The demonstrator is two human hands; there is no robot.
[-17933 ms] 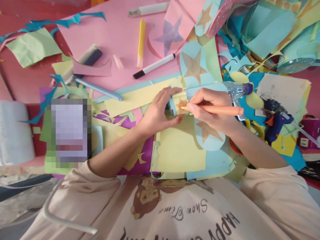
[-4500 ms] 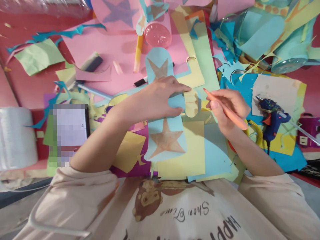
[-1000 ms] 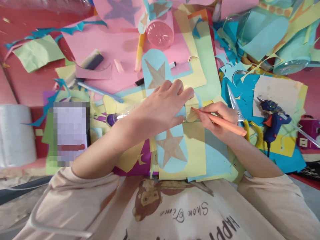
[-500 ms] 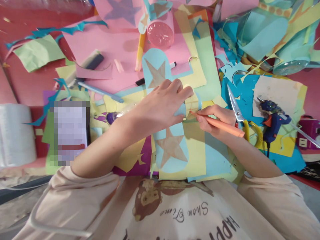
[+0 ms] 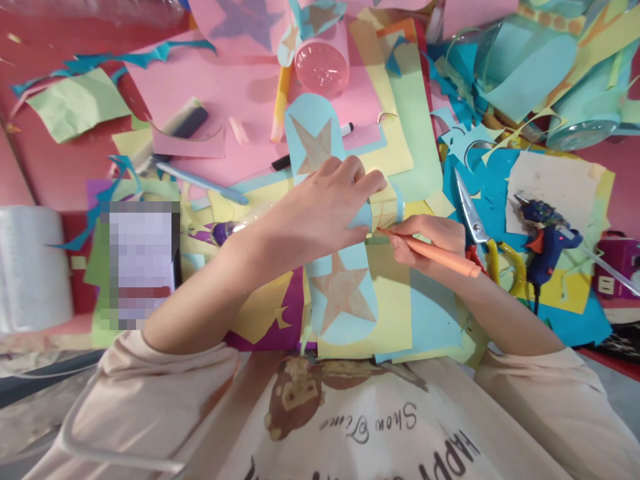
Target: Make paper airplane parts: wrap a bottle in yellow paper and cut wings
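My left hand [image 5: 327,203] is closed over a plastic bottle wrapped in light-blue and yellow paper [image 5: 384,208], lying on its side. Much of it is hidden beneath the hand; a purple cap [image 5: 220,233] shows at its left end. A long light-blue paper strip with rounded ends [image 5: 314,107] crosses the bottle, bearing a brown star [image 5: 345,293] near each end. In my right hand [image 5: 433,235], an orange marker [image 5: 443,256] is pinched, its tip at the lower edge of the yellow band, where faint orange lines show.
Scissors with yellow handles [image 5: 477,230] lie right of my right hand, beside a blue glue gun [image 5: 547,253]. A phone [image 5: 143,257] and a white roll [image 5: 33,270] are left. A pink bottle [image 5: 323,67] stands beyond, among paper scraps and pens.
The marker and my right hand have shifted slightly left and down along the yellow band. My left hand stays in place on the bottle.
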